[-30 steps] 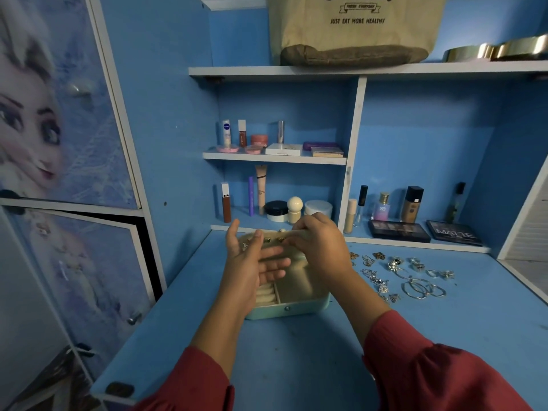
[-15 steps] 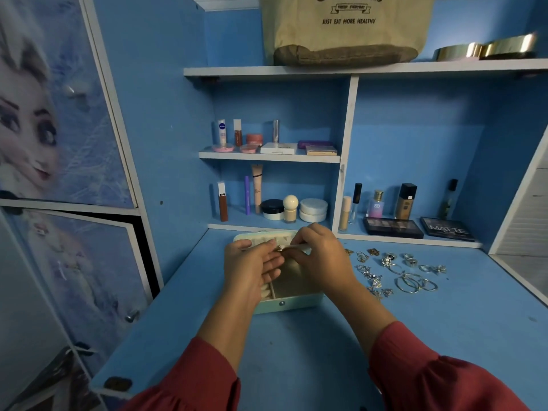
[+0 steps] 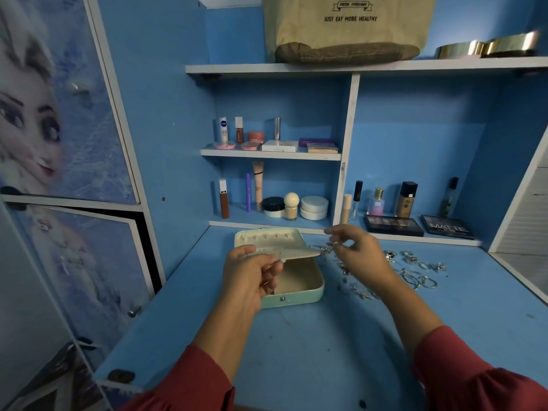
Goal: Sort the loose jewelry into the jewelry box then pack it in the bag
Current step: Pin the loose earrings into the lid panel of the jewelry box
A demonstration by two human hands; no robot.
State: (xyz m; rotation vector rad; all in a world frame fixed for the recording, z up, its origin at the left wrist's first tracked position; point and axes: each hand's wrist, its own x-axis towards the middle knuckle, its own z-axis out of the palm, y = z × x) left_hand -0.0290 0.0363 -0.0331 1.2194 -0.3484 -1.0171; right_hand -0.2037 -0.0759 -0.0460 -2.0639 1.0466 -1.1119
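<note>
An open mint-green jewelry box [image 3: 296, 298] sits on the blue desk, its lid [image 3: 267, 236] lying back toward the shelves. My left hand [image 3: 246, 277] grips the left end of a beige inner panel [image 3: 299, 253] that is raised over the box's tray. My right hand [image 3: 361, 256] is just right of the box and pinches a small silver jewelry piece [image 3: 324, 249] at the panel's right tip. Several loose silver rings and earrings [image 3: 415, 271] lie scattered on the desk to the right, partly hidden by my right wrist. The beige bag [image 3: 347, 31] stands on the top shelf.
Cosmetics bottles and jars [image 3: 284, 203] fill the shelves behind the box, and two dark palettes [image 3: 393, 225] lie on the ledge at the right. Gold bangles [image 3: 486, 47] rest on the top shelf. A wardrobe door [image 3: 59, 114] borders the desk's left side.
My hands were pressed together over the box's lid. They have parted: the right hand moved right with a silver piece, and the left hand holds the inner panel raised.
</note>
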